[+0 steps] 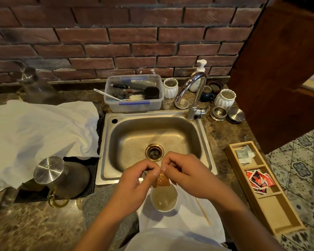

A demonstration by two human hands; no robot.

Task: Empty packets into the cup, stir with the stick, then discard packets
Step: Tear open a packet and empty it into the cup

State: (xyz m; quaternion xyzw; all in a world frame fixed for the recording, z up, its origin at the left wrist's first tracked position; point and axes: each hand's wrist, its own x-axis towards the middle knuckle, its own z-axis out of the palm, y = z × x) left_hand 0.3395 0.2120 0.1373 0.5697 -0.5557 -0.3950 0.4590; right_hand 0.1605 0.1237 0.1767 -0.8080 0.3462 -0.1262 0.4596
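Observation:
A small tan packet (162, 180) hangs just above a white paper cup (163, 199) that holds pale liquid. My left hand (134, 180) and my right hand (185, 173) both pinch the packet's top edge, fingertips almost touching. The cup stands on a white napkin (185, 223) in front of the sink. A thin wooden stir stick (204, 212) lies on the napkin to the right of the cup, partly under my right wrist. More packets, red (259, 180) and grey (243, 154), lie in a wooden tray (283, 227) at the right.
A steel sink (205, 142) with a tap (192, 91) lies straight ahead. A metal kettle (62, 176) sits on a black mat at the left, beside a crumpled white cloth (38, 131). A plastic tub (134, 105), white jars and metal lids line the brick wall.

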